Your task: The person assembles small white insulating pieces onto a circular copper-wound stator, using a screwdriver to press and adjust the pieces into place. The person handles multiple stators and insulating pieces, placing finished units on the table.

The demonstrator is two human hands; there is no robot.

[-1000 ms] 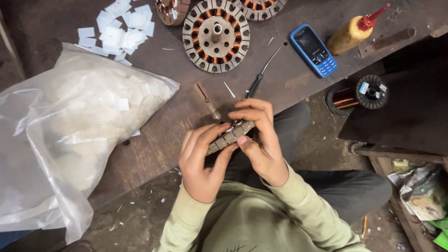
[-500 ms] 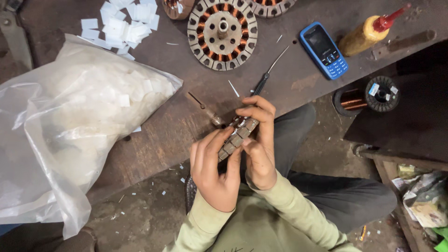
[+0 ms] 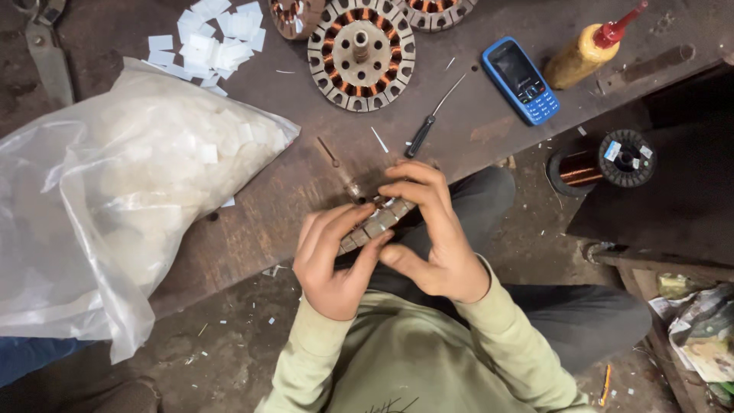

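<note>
Both hands hold a round metal stator core (image 3: 376, 223) edge-on, just in front of the dark workbench edge. My left hand (image 3: 332, 260) cups it from below with fingers spread along its slotted rim. My right hand (image 3: 432, 233) grips its upper side, with fingertips curled over the rim and the thumb beneath. Much of the core is hidden by the fingers.
On the bench (image 3: 474, 138) lie a copper-wound stator (image 3: 362, 53), a small screwdriver (image 3: 428, 122), a blue phone (image 3: 521, 79), a yellow bottle with red nozzle (image 3: 589, 47), white paper slips (image 3: 218, 30) and a big clear plastic bag (image 3: 115, 183). A copper wire spool (image 3: 604, 160) sits at right.
The view has shifted slightly. Both hands have stayed on the core, and the left fingers have slid along its rim while the right hand closed further over the top.
</note>
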